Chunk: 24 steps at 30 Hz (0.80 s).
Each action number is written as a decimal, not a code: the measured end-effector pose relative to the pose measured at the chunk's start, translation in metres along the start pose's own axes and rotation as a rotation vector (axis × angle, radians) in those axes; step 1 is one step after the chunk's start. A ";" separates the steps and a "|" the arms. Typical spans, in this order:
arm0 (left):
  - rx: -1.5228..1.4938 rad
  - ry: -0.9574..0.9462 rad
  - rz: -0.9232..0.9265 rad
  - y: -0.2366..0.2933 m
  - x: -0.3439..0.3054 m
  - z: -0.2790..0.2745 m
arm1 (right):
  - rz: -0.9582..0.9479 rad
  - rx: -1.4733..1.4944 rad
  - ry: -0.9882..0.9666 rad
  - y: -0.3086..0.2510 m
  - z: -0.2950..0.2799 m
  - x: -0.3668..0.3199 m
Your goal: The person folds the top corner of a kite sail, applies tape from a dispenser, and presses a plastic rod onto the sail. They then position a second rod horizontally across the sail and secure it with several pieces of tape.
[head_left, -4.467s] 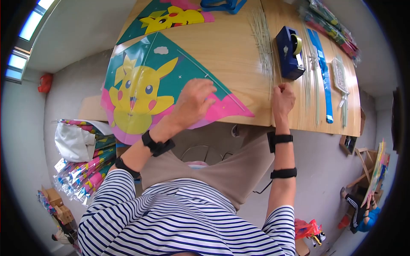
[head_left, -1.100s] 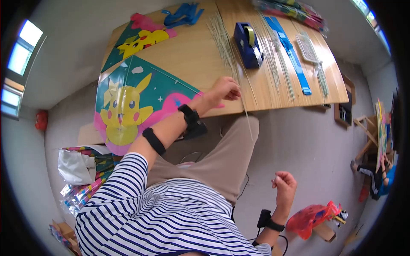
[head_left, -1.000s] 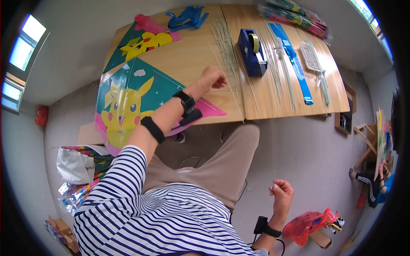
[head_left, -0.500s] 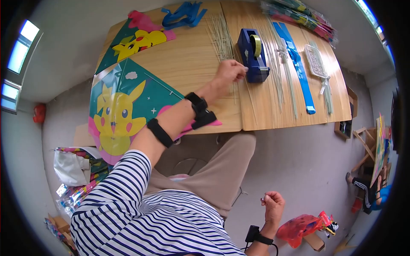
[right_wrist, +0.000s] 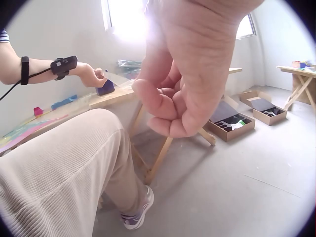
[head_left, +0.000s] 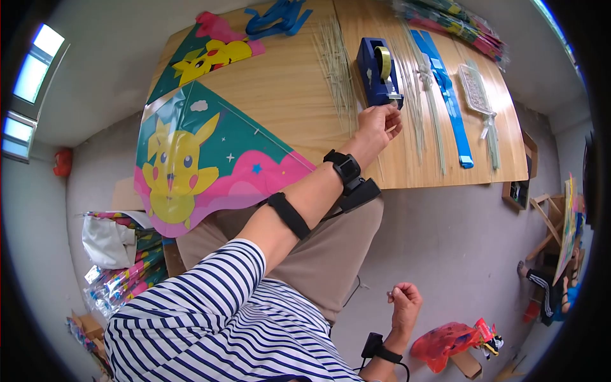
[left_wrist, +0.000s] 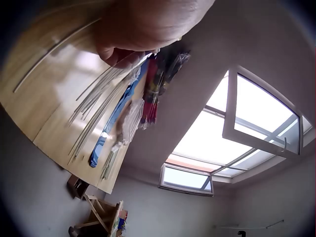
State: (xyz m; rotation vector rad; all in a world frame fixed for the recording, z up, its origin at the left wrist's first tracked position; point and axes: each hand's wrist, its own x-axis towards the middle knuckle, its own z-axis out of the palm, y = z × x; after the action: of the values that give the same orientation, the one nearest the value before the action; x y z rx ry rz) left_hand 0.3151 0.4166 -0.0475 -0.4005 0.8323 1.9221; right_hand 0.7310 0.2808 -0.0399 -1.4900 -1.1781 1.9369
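In the head view my left hand (head_left: 380, 122) is at the front of the blue tape dispenser (head_left: 370, 71), its fingertips pinching the tape end by the cutter. Thumb and fingers meet over a shiny bit in the left wrist view, where the hand (left_wrist: 153, 24) hides most of the dispenser. My right hand (head_left: 405, 309) is held off the table at the lower right, a tiny shiny thing between its fingertips; its fingers are curled in the right wrist view (right_wrist: 192, 64). A kite sheet (head_left: 238, 143) with a yellow figure lies flat at the table's left.
Thin sticks (head_left: 337, 76) lie left of the dispenser, with more sticks (head_left: 417, 114) to its right. Beyond are a blue strap (head_left: 453, 114), a clear box (head_left: 472, 89) and wrapped bundles (head_left: 452, 25). A red bag (head_left: 439, 347) is on the floor; another person sits at the far right.
My left hand has moved right from the middle of the table to the dispenser's cutter. My right hand, earlier by the sticks, is now low beside my body, with little recent movement.
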 end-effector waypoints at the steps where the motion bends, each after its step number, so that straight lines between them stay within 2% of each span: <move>1: -0.016 0.002 -0.014 -0.002 0.002 0.000 | -0.004 -0.002 -0.002 0.000 0.000 0.000; 4: -0.154 -0.061 0.001 -0.010 0.016 -0.005 | -0.021 -0.033 0.002 0.005 -0.004 0.003; 7: -0.102 -0.141 0.130 -0.018 0.018 -0.005 | -0.057 -0.062 -0.029 0.014 -0.009 0.008; 10: -0.076 0.019 0.111 -0.011 0.001 0.009 | -0.042 -0.054 -0.074 0.015 -0.008 0.013; 16: -0.025 0.067 0.227 -0.018 0.000 0.014 | -0.032 -0.133 0.004 0.006 0.010 0.011; 19: 0.029 0.143 0.216 -0.042 0.019 -0.008 | -0.050 -0.325 -0.034 0.019 -0.004 0.015; 21: 0.108 0.216 0.093 -0.054 0.028 -0.012 | -0.061 -0.264 0.019 0.030 -0.011 0.016; 24: 0.085 -0.031 0.046 -0.044 -0.007 0.001 | -0.056 -0.189 0.096 0.040 -0.022 0.004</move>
State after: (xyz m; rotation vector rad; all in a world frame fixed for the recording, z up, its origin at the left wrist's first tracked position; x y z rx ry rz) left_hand 0.3573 0.4258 -0.0597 -0.3021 0.9073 1.9233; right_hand 0.7560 0.2700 -0.0766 -1.6071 -1.3756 1.7373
